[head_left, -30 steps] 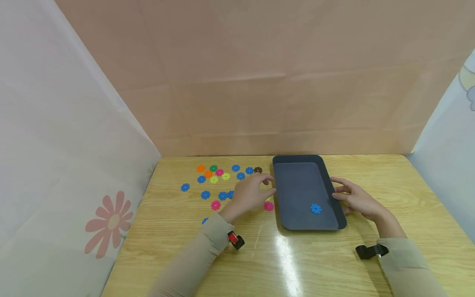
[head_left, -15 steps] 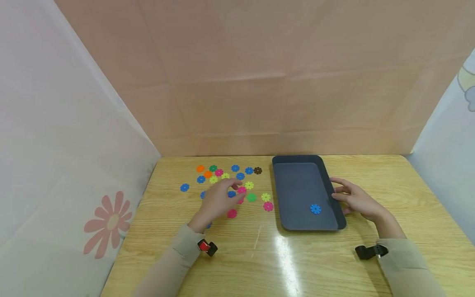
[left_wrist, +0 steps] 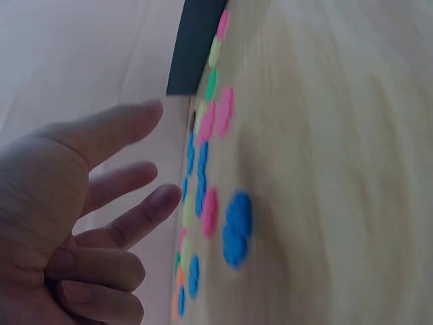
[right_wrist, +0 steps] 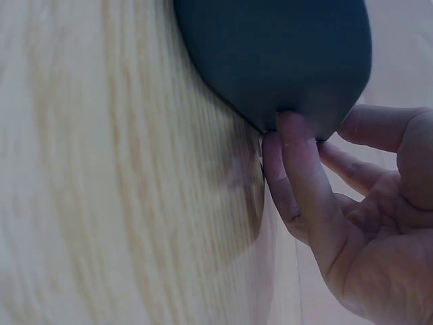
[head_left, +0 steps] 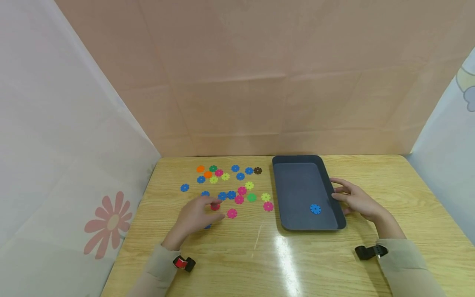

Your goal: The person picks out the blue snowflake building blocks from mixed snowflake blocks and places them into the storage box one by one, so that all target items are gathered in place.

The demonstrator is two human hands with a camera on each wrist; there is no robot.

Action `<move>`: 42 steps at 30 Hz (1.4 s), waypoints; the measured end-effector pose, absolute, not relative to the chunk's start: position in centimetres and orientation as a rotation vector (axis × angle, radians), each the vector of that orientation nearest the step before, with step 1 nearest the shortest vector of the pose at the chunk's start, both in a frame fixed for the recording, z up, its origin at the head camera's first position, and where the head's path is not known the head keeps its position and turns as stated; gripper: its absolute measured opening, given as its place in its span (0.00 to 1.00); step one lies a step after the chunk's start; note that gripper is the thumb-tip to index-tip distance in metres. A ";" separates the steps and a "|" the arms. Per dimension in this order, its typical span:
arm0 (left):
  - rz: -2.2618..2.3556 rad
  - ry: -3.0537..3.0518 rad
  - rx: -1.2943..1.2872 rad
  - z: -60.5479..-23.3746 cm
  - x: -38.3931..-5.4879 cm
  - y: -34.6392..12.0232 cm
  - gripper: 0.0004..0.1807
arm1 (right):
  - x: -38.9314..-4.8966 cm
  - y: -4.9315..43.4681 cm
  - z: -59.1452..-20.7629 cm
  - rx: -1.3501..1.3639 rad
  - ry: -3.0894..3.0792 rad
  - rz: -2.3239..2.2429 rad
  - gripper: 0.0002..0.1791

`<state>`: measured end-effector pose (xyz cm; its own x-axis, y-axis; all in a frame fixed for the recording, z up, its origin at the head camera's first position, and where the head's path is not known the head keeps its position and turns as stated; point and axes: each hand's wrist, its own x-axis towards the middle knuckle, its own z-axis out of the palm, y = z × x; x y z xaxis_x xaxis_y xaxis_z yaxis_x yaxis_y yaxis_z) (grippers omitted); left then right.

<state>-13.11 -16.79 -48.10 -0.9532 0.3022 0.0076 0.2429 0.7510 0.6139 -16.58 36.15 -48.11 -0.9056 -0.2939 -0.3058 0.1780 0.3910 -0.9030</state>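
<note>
Notched plastic interlocking discs in several colours lie across the left half of the table. My left hand (head_left: 193, 215) hovers over their near left part, fingers and thumb apart with nothing between them. A pink disc (head_left: 215, 207) shows by its fingertips, partly covered; a blue disc (left_wrist: 237, 230) lies close below in the left wrist view. To the right stands a dark grey tray (head_left: 297, 177) with one blue disc (head_left: 315, 209) inside. My right hand (head_left: 358, 201) holds the tray's right side, thumb at the rim and fingertips against the outer wall (right_wrist: 270, 61).
Orange discs (head_left: 201, 169), a green disc (head_left: 213, 168) and a brown disc (head_left: 257, 170) lie toward the back. A pink disc (head_left: 268, 206) is near the tray's left wall. A beige backdrop (head_left: 237, 103) rises behind the wooden table (head_left: 259, 264).
My left hand has moved left and toward me, from beside the tray to over the near left discs, uncovering discs in the middle. The right hand and tray stay put.
</note>
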 end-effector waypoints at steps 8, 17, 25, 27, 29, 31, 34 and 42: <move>0.952 2.825 0.405 -49.3 -11.8 -19.8 0.27 | -16.5 36.0 -48.1 -0.102 2.231 -1.532 0.40; 0.939 2.793 0.433 -49.8 -11.1 -20.8 0.24 | -16.6 36.1 -48.1 -0.105 2.238 -1.519 0.40; 0.898 2.817 0.452 -49.8 -11.1 -20.7 0.16 | -16.7 36.2 -48.2 -0.104 2.211 -1.535 0.41; 0.900 2.818 0.454 -49.8 -11.1 -20.7 0.16 | -16.8 36.3 -48.2 -0.101 2.207 -1.535 0.41; 0.905 2.820 0.454 -49.9 -11.2 -20.7 0.15 | -16.8 36.3 -48.2 -0.095 2.204 -1.533 0.41; 0.908 2.821 0.454 -49.9 -11.2 -20.7 0.14 | -16.9 36.4 -48.2 -0.087 2.197 -1.536 0.41; 0.913 2.817 0.450 -50.0 -11.3 -20.6 0.13 | -17.0 36.5 -48.1 -0.081 2.183 -1.546 0.41; 0.910 2.795 0.432 -50.1 -11.5 -20.5 0.13 | -17.0 36.6 -48.1 -0.086 2.185 -1.544 0.41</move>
